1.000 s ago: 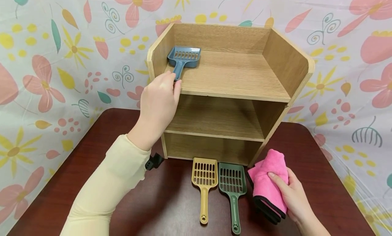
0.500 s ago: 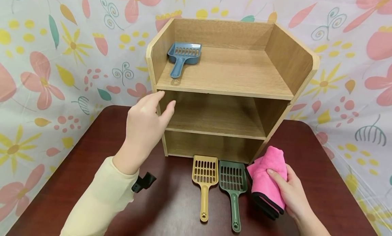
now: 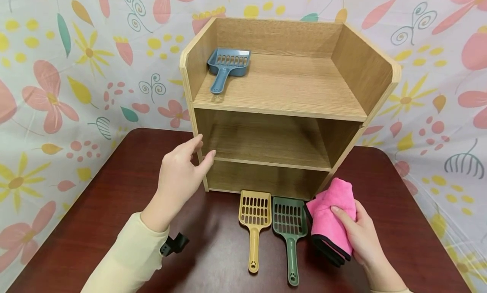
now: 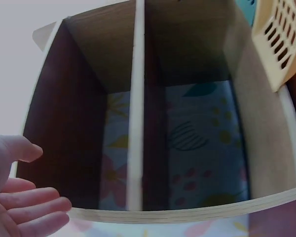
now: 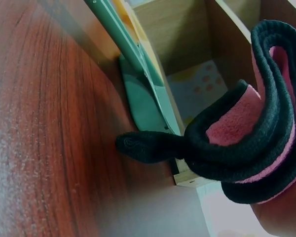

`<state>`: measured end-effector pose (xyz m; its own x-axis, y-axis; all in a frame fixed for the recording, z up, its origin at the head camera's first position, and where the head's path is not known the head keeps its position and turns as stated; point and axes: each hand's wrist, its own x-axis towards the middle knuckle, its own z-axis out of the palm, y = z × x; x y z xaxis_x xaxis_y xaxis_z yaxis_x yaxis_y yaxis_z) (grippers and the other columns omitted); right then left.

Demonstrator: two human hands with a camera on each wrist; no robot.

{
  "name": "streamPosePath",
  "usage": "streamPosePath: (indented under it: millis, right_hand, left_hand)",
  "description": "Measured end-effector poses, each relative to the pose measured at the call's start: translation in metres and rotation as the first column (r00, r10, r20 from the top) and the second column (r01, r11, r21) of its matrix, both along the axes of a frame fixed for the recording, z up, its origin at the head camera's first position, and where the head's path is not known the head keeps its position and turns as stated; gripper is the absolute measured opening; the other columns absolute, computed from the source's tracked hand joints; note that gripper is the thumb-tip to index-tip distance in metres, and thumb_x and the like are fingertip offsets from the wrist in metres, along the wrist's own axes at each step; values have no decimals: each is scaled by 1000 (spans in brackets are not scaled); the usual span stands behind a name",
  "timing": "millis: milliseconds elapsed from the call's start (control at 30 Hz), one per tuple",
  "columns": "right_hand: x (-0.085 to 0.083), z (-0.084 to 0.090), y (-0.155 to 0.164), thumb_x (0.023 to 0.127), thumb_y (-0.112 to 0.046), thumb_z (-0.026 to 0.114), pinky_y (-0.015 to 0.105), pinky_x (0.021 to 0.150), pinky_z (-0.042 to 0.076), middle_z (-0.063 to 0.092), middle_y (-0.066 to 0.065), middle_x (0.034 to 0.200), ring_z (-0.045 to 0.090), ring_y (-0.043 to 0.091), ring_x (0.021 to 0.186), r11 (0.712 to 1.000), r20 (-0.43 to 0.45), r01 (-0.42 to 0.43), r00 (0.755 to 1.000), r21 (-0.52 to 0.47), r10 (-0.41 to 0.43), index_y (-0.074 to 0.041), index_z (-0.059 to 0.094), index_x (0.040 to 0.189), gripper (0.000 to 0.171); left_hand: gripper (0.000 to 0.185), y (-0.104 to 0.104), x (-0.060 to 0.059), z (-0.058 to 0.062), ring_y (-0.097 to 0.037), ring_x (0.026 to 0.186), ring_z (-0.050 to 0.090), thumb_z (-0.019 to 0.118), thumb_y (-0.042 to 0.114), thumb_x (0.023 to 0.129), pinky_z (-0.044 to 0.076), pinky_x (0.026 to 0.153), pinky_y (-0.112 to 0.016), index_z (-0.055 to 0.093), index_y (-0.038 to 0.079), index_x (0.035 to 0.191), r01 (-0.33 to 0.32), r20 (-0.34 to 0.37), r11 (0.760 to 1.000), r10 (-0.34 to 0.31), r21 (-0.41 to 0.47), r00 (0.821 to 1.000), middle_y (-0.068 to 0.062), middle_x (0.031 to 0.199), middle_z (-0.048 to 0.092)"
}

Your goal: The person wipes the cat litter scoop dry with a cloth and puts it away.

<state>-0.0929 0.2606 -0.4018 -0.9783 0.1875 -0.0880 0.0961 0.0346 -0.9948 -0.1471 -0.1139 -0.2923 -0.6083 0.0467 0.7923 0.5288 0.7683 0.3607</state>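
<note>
pink cloth folded in right hand, long axis toward shelf

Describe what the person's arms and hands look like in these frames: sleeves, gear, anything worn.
The left arm wears a pale cream long sleeve with a slightly ruffled cuff at the wrist. A small black clip-like mount sticks out beside that cuff. The left hand and right hand are bare: no gloves, rings or watch visible. Only a sliver of pale cuff shows at the right wrist, at the frame's bottom edge.
</note>
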Motion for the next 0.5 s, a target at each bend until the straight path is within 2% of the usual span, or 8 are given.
streamPosePath:
  millis: [133, 233, 333, 500]
  right_hand:
    - [0, -2, 0, 92, -13, 60, 25, 58, 55, 64, -11, 82, 65, 8, 66, 1000, 0, 21, 1000, 16, -21, -20, 48, 110, 23]
    - [-1, -2, -1, 91, -14, 61, 24, 58, 54, 63, -12, 82, 64, 7, 66, 998, 6, 35, 999, 45, -35, -21, 48, 111, 24]
    - [-2, -2, -1, 91, -16, 63, 24, 58, 54, 62, -13, 84, 63, 6, 66, 995, 17, 45, 999, 86, -47, -22, 49, 111, 26]
    - [-4, -4, 0, 90, -20, 64, 23, 60, 54, 61, -12, 88, 62, 5, 69, 987, 20, 52, 998, 153, -55, -25, 49, 112, 27]
  left_hand:
    - [41, 0, 1, -12, -26, 70, 67, 74, 16, 78, 54, 63, -36, 64, -6, 112, 25, 74, 999, -26, 22, 997, -16, 89, 72]
    - [42, 0, 2, -19, -24, 73, 69, 74, 16, 79, 55, 64, -34, 63, -6, 114, 52, 146, 997, -60, 55, 987, -16, 90, 72]
    - [41, 1, 3, -25, -24, 78, 70, 73, 15, 80, 56, 65, -33, 63, -6, 114, 83, 228, 991, -105, 103, 968, -16, 92, 72]
    - [40, 2, 5, -35, -24, 84, 70, 71, 16, 82, 57, 68, -34, 62, -4, 115, 109, 355, 980, -163, 168, 920, -15, 98, 71]
